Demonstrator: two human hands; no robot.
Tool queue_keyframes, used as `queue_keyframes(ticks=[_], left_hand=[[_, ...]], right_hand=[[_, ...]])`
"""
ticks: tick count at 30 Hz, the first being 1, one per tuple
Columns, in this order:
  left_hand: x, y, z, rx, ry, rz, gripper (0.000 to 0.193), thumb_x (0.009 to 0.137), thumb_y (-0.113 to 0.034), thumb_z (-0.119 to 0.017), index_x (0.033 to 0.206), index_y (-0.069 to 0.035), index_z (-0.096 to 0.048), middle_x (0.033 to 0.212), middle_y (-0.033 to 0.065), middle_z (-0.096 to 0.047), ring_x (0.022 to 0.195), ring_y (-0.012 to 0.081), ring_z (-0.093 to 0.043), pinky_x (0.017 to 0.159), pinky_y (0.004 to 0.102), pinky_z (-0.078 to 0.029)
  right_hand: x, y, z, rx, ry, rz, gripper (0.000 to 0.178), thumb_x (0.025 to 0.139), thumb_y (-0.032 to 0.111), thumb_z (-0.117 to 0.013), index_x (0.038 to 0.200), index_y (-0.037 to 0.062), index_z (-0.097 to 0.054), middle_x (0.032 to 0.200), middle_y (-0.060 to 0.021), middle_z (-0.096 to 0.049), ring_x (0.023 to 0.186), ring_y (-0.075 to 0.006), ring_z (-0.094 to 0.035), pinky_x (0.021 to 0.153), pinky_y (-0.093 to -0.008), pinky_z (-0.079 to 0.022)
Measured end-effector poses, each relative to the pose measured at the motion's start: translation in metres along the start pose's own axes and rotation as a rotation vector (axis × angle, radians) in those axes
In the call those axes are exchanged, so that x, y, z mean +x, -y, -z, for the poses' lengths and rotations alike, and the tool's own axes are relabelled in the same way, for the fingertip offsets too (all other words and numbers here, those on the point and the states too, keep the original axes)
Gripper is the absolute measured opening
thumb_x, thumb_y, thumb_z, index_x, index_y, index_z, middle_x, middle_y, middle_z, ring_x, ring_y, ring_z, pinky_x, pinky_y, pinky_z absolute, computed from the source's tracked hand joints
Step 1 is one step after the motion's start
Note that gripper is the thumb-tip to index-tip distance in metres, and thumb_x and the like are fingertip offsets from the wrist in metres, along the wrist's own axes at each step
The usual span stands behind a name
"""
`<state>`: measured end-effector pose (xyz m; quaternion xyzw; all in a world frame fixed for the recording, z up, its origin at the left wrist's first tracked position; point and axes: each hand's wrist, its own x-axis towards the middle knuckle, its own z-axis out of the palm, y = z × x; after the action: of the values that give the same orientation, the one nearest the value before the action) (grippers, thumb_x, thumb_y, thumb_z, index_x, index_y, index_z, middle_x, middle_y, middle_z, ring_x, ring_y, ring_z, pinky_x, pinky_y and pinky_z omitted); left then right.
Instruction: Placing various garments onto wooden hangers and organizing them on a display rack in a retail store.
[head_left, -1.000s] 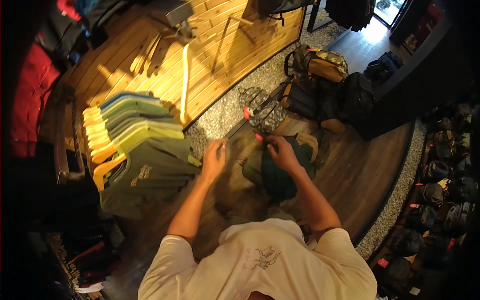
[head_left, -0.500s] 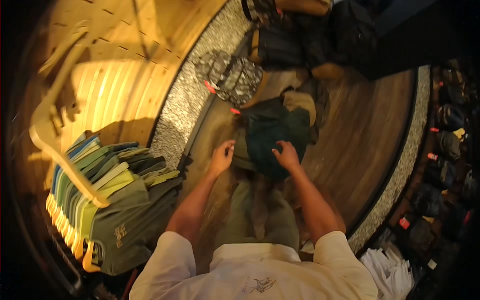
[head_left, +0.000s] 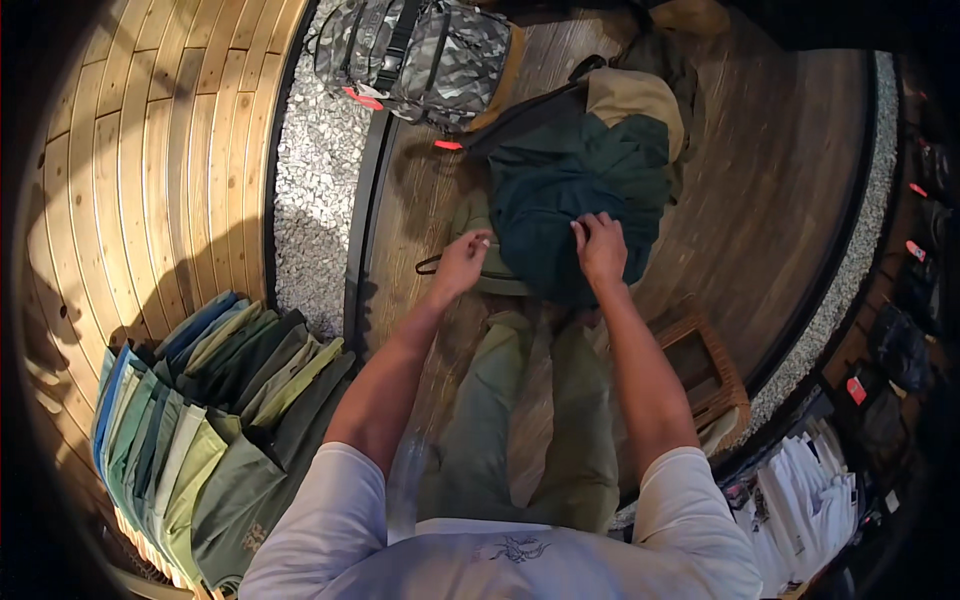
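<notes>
A dark green piece of clothing lies crumpled over an olive bag on the floor in front of my feet. My left hand is at the left edge of this pile, over the bag, its fingers loosely bent and apart. On the right part of the green cloth rests my right hand, its fingers curved with a gap beside the thumb. Neither hand visibly grips anything. A tan cloth section shows at the pile's far end. What lies beneath is mostly hidden.
A camouflage backpack with a red tag stands beyond the pile. Shirts on hangers crowd the lower left. A wicker basket sits by my right forearm; white folded clothes lie farther right. Gravel strips border the dark floor.
The view has shifted and sits closer to the pile. Both hands stay by the green cloth, the right now resting on it. The wooden hanger at the left has left the view; the basket shows.
</notes>
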<state>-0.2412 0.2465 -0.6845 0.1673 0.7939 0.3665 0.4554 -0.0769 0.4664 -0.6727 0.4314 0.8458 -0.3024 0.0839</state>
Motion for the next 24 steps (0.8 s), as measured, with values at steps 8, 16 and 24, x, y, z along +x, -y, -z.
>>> queue_keyframes(ticks=[8, 16, 24], left_hand=[[-0.02, -0.092, -0.008, -0.51, 0.21, 0.644, 0.064, 0.103, -0.057, -0.047, 0.142, -0.007, -0.051, 0.118, 0.0118, -0.066, 0.109, 0.0244, -0.065, 0.087, 0.0398, -0.057], [-0.052, -0.225, 0.019, -0.511, 0.162, 0.085, 0.033, 0.094, -0.01, -0.055, 0.124, -0.004, -0.068, 0.111, 0.0039, -0.069, 0.101, 0.0136, -0.061, 0.092, 0.0283, -0.048], [-0.21, -0.404, 0.099, -0.451, 0.108, -0.554, 0.032, 0.095, -0.001, -0.055, 0.123, -0.003, -0.068, 0.11, 0.0036, -0.069, 0.105, 0.0125, -0.06, 0.096, 0.0279, -0.046]], right_hand=[[-0.072, 0.062, 0.1, 0.437, -0.195, 0.25, 0.008, 0.092, 0.012, -0.067, 0.091, 0.0033, -0.066, 0.093, -0.0136, -0.063, 0.089, -0.0346, -0.059, 0.08, -0.0418, -0.046], [-0.148, 0.162, 0.234, 0.736, 0.293, 0.529, 0.009, 0.09, 0.007, -0.07, 0.091, 0.0002, -0.065, 0.09, -0.0084, -0.064, 0.085, -0.0205, -0.061, 0.073, -0.0307, -0.048], [-0.154, 0.193, 0.363, 0.623, -0.319, 0.623, 0.05, 0.085, 0.017, -0.08, 0.126, 0.0019, -0.057, 0.105, -0.0084, -0.066, 0.09, -0.0249, -0.065, 0.083, -0.0357, -0.052]])
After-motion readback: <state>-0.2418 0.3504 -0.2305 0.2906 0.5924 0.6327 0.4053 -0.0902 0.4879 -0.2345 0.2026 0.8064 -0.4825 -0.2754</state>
